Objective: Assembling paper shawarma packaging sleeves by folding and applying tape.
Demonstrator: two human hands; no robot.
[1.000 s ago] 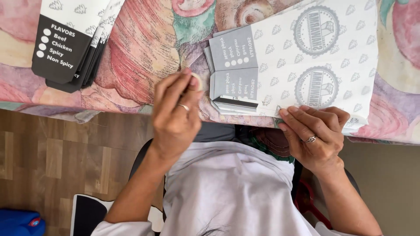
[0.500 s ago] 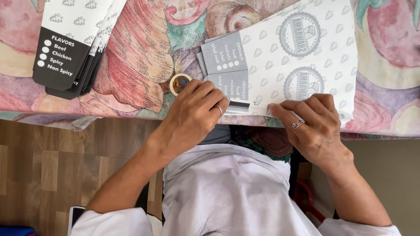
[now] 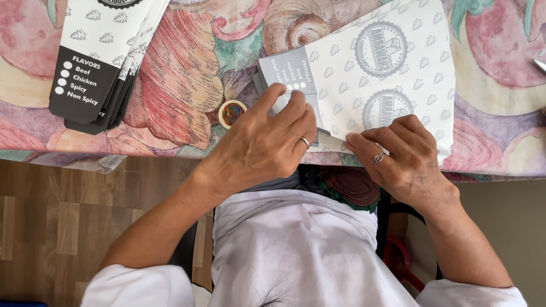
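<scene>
Leaving the tape roll (image 3: 232,112), left hand (image 3: 267,145) fingers press the paper bag (image 3: 387,74) flap flat; right hand (image 3: 401,156) flat too.

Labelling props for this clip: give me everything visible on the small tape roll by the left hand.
The tape roll is a small ring lying flat on the floral tablecloth, with a cream outer band and a dark, mottled centre showing orange and blue. It looks like thin adhesive tape on a core. It sits just left of the left hand, near the fingers but apparently untouched, between the stacked black-and-white cartons and the flat carton.
</scene>
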